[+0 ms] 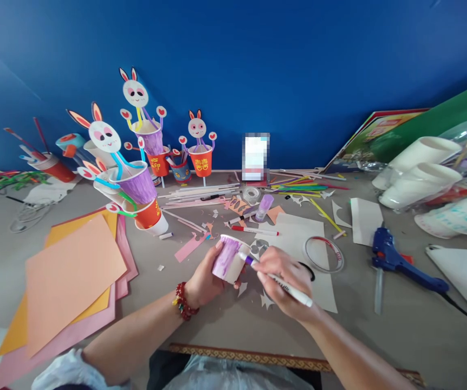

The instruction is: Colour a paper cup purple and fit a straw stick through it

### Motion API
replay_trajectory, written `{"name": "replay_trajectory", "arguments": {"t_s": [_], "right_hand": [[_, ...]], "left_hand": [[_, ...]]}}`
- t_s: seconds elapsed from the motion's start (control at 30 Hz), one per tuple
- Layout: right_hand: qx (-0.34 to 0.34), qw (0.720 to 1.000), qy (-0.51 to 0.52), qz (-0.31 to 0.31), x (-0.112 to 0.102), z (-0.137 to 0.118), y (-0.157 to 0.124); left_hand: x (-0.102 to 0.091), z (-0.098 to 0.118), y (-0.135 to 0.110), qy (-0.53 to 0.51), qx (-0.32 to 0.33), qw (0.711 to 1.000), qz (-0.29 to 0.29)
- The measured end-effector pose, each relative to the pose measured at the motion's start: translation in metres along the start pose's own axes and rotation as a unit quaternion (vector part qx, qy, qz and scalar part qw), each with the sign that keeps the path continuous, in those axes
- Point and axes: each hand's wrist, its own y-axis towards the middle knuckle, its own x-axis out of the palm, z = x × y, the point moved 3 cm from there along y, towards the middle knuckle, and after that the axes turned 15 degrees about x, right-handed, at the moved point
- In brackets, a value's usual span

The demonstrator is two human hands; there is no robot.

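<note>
My left hand (pixel 205 279) is wrapped round a white paper cup (pixel 230 258) lying on its side, its wall partly coloured purple. A red bead bracelet (pixel 182 302) sits on that wrist. My right hand (pixel 284 276) pinches a white marker (pixel 286 286) with a purple tip, and the tip touches the cup's side near its base. Both hands hover just above the grey table (pixel 380 336), near its front middle.
Orange and pink paper sheets (pixel 71 276) lie at the left. Finished bunny cups (pixel 136 184) stand behind them. A blue glue gun (pixel 396 260), a tape ring (pixel 325 253), straws, pens and paper scraps lie to the right and behind. White cup stacks (pixel 420 168) lie far right.
</note>
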Motion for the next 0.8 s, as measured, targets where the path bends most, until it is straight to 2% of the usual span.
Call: {"name": "replay_trajectory", "arguments": {"t_s": [0.07, 0.2, 0.37, 0.47, 0.63, 0.8], "right_hand": [[-0.016, 0.999, 0.004, -0.029, 0.0021, -0.0010, 0.0000], [0.001, 1.000, -0.001, 0.018, -0.0010, 0.0010, 0.0007], [0.004, 1.000, -0.002, -0.003, -0.0007, 0.0023, -0.0009], [0.011, 1.000, -0.002, 0.028, -0.0018, 0.0012, -0.0005], [-0.022, 0.999, 0.006, -0.040, 0.0043, -0.0032, 0.0004], [0.005, 1.000, -0.004, 0.028, -0.0002, 0.0000, 0.0007]], "left_hand": [[-0.0008, -0.0008, 0.0004, 0.004, -0.003, 1.000, -0.005], [0.0000, -0.0006, 0.0006, 0.004, -0.002, 1.000, -0.007], [0.0034, 0.0012, -0.0002, 0.009, -0.001, 1.000, 0.001], [0.0051, 0.0020, -0.0002, 0.003, -0.004, 1.000, 0.000], [0.0041, 0.0017, 0.0004, -0.019, -0.007, 1.000, 0.006], [0.0024, 0.0009, 0.0010, -0.038, -0.011, 0.999, 0.002]]}}
